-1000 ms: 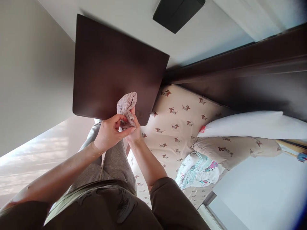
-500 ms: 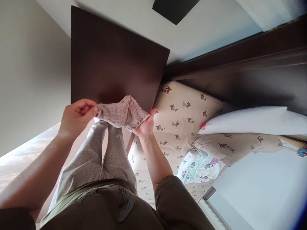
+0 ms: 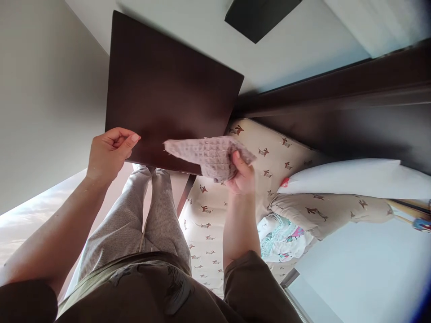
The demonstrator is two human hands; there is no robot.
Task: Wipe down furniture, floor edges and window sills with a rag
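A pinkish-beige waffle-weave cloth (image 3: 207, 153) hangs sideways in my right hand (image 3: 241, 176), over the near edge of a dark brown tabletop (image 3: 168, 89). My right thumb presses on the cloth's bunched right end, and its left end tapers to a free point. My left hand (image 3: 108, 150) is apart from the cloth, at the tabletop's left near corner. Its thumb and forefinger are pinched together, with nothing visible between them.
To the right lies a bed with a dog-print sheet (image 3: 207, 233). On it are a white pillow (image 3: 343, 177), a dog-print pillow (image 3: 303, 208) and a crumpled white and mint cloth (image 3: 281, 240). A dark headboard (image 3: 353, 130) runs behind, and a black box-like object (image 3: 259, 18) is above.
My left hand has let go of the cloth's left end. My right hand has moved right with the cloth and closed its thumb over it.
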